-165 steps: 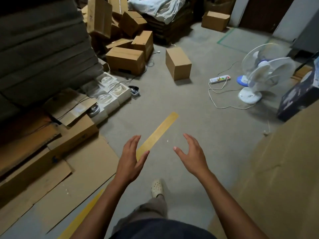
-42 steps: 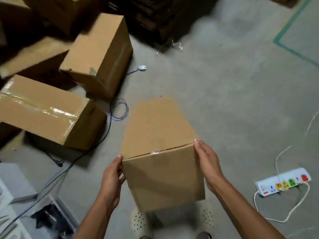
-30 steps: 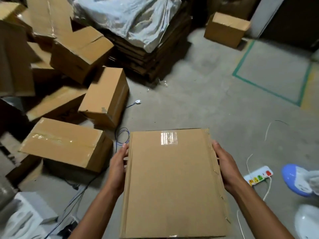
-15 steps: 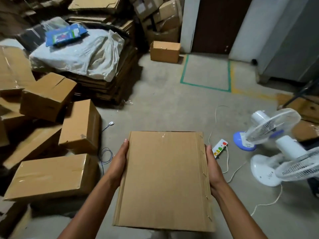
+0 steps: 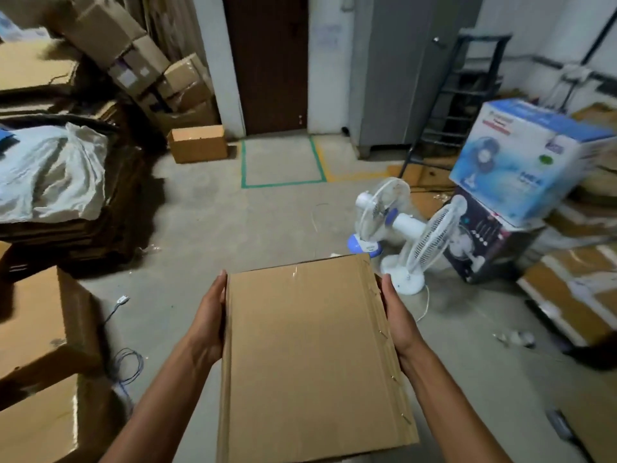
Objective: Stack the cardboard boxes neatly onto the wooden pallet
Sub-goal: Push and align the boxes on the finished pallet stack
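I carry a plain brown cardboard box low in front of me, its long top face towards the camera. My left hand presses flat on its left side. My right hand presses flat on its right side, fingers pointing forward. The box hangs over bare concrete floor. More sealed boxes lie at the left edge, and another pile sits at the right. I cannot make out a wooden pallet in this view.
Two white table fans stand on the floor just right of the box, beside stacked fan cartons. A white sack lies on flattened cardboard at left. A small box sits by the door; a blue cable trails at left.
I reached down, picked the box off the floor with both hands and raised it. My view has since swung right, from the box pile towards the door and the fans.
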The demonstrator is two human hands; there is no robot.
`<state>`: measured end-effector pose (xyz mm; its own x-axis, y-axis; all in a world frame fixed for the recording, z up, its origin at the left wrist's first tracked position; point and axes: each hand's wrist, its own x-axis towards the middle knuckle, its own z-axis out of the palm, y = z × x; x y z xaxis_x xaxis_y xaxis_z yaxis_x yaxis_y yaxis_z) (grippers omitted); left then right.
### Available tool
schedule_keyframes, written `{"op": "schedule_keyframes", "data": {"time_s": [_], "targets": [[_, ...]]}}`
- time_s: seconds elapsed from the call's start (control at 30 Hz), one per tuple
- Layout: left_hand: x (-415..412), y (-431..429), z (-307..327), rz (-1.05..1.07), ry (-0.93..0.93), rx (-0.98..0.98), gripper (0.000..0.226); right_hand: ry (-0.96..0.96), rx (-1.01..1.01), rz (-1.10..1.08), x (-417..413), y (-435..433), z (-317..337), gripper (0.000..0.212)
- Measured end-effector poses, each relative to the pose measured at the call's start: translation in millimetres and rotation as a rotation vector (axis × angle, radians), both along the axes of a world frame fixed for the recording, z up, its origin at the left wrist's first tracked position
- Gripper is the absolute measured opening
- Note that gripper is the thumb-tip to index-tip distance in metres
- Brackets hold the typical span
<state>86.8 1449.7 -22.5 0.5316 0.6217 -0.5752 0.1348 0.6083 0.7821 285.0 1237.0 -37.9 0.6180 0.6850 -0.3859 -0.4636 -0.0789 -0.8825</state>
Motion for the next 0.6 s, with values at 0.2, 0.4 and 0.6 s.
{"op": "schedule_keyframes", "data": {"time_s": [0.2,0.4,0.6], "targets": [[14.1,-44.5,5.7,-0.174,0.0,-0.044,0.065,-0.031,-0.059,-0.227,-36.8,-75.6,4.4,0.063],[23.5,-96.2,-11.0,-0.417,0.075,-0.085,0.044,0.068,-0.165,-0.402,-93.0,-158.8,-4.1,0.07],[38.8,-192.7,-18.7,-0.687,0.116,-0.112,0.04,0.159,-0.213,-0.693,-151.7,-268.8,-25.3,0.074]]}}
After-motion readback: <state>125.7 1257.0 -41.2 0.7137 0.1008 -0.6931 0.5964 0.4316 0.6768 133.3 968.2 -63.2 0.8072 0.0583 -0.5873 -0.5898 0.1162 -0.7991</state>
